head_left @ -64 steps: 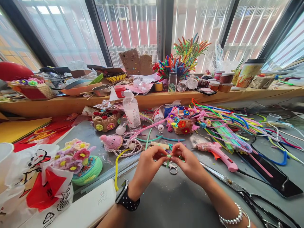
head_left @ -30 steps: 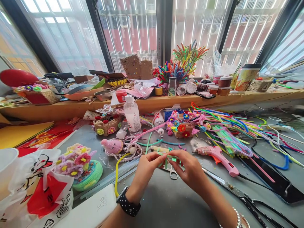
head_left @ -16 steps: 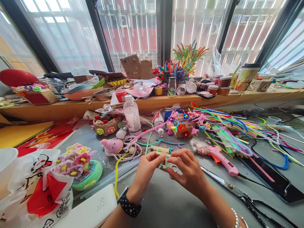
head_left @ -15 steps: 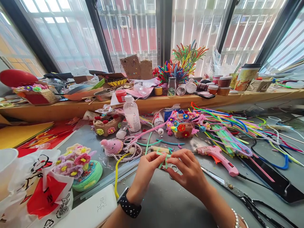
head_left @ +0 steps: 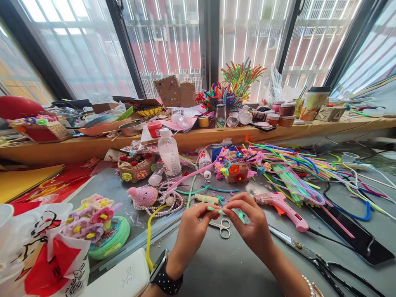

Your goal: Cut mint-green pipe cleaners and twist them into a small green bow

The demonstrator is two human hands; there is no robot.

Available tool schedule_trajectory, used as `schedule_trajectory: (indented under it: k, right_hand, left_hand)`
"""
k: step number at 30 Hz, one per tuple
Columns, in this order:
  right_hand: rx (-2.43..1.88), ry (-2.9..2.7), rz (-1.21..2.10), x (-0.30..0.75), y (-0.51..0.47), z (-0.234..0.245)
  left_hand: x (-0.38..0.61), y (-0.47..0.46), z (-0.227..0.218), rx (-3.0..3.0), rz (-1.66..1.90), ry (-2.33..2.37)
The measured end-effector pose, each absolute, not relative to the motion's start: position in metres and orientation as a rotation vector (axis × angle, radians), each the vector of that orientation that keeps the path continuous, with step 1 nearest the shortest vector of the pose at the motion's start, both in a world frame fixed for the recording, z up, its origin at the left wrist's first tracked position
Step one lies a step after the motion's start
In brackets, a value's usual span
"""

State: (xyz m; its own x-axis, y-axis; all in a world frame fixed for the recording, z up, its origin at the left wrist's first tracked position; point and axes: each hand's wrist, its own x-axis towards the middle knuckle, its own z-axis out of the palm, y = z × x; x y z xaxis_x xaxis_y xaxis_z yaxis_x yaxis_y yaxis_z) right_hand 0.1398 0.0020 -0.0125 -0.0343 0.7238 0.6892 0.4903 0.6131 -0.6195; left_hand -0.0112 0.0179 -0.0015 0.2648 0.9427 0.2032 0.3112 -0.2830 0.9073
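Over the middle of the table, my left hand and my right hand meet fingertip to fingertip. Between them is a short, light green pipe cleaner, pinched from both sides; fingers cover most of it. A green end also shows by my right fingers. Just below the pinch lie small scissors, partly hidden by my left hand. A pale yellow stick rests behind my fingers. To the right of my right hand is a pink glue gun, with large black-handled scissors nearer me.
A bundle of coloured pipe cleaners spreads at right beside a black phone. A clear bottle stands behind bead strings and a pink crocheted piece. At left are a white power bank, felt flowers and a plastic bag.
My fingertips have come closer together, and the green pipe cleaner, earlier showing as a bent shape, is now mostly covered. The small scissors are more exposed. The view has shifted slightly.
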Motion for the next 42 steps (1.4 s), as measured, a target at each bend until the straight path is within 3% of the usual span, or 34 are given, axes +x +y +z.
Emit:
schedule_trajectory:
  k: [9, 16, 26, 42]
  right_hand:
    - [-1.037, -1.55, 0.656, 0.1441, 0.0077, -0.0117]
    - [-1.119, -1.334, 1.18, 0.143, 0.0119, -0.0131]
    - [-1.043, -1.645, 0.787, 0.1394, 0.0052, -0.0149]
    - [-0.932, -1.414, 1.15, 0.1403, 0.0053, -0.0155]
  left_hand:
    - [-0.0169, 0.0197, 0.0003, 2.124, 0.929, 0.994]
    - [-0.0142, 0.0157, 0.0029, 2.076, 0.941, 1.045]
    - [-0.0141, 0.0186, 0.0018, 1.624, 1.03, 1.128]
    - [-0.0187, 0.0176, 0.0017, 2.117, 1.199, 1.027]
